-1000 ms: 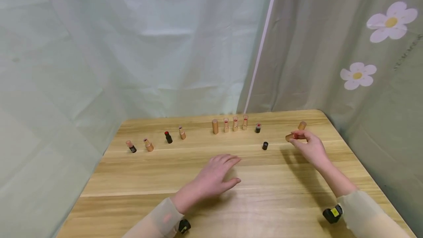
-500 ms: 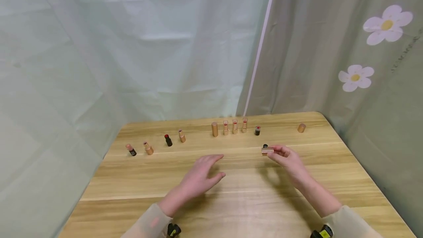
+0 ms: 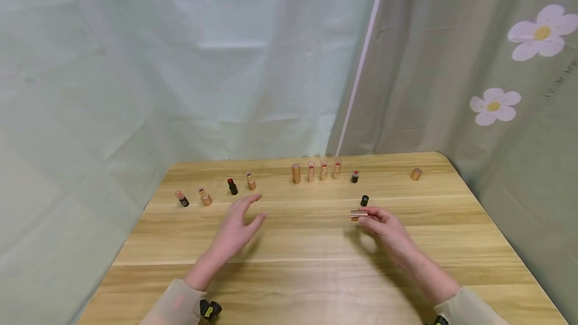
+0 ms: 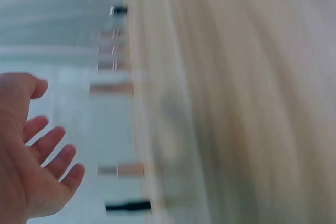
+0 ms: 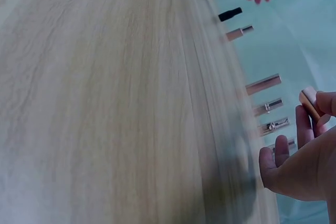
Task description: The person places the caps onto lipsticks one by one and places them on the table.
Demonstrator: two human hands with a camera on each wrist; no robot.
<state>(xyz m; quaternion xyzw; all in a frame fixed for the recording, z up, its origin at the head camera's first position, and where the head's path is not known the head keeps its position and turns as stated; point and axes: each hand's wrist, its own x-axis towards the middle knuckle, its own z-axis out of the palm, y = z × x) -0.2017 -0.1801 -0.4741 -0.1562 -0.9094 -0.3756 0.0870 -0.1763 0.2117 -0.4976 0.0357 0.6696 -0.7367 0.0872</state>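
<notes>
plainly, the right hand (image 3: 392,233) pinches a copper-coloured tube (image 3: 356,215) above the worktop (image 3: 316,275). loosely spread, the left hand (image 3: 234,227) holds nothing.

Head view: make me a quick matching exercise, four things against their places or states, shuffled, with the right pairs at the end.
Things:
1. right grip
2. left grip
3. plain black cylinder
4. tall copper-coloured tube

Places and states:
A. stands immediately left of three clear-topped lipsticks
B. holds nothing, thumb and fingers apart
C. stands on the table, just beyond the held piece
D. pinches a short copper-coloured piece

Right pairs: 1-D, 2-B, 3-C, 4-A.
</notes>
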